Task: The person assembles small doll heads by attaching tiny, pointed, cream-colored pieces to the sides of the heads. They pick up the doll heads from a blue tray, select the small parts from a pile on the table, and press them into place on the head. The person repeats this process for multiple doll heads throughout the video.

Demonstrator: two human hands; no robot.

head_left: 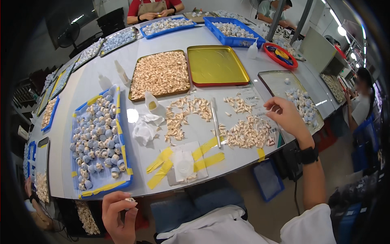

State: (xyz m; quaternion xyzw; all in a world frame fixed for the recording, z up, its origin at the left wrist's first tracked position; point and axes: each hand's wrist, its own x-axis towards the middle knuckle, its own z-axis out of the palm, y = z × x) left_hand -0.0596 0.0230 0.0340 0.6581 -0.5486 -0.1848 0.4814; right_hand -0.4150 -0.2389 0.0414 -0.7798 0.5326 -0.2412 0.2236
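Low at the front edge of the table, my left hand [118, 215] pinches a small cream-and-white piece [130, 199] between thumb and fingers; its exact kind is too small to tell. My right hand [289, 118] hovers over the right side of the table, fingers bent and apart, nothing visible in them. Just left of it lies a loose pile of small cream pointed pieces [250, 132]. Beyond the right hand, a metal tray [270, 77] carries small round blue-and-white figures [300, 103]. A paper-covered pad [185, 164] is fixed with yellow tape in front of me.
A blue tray [125, 150] of blue-and-white figures stands left. Behind are a tray of cream pieces [160, 73], a bare gold tray [217, 65], a squeeze bottle [151, 101], crumpled tissue [144, 132] and a clear ruler-like strip [215, 122]. Other people [156, 10] sit around the table.
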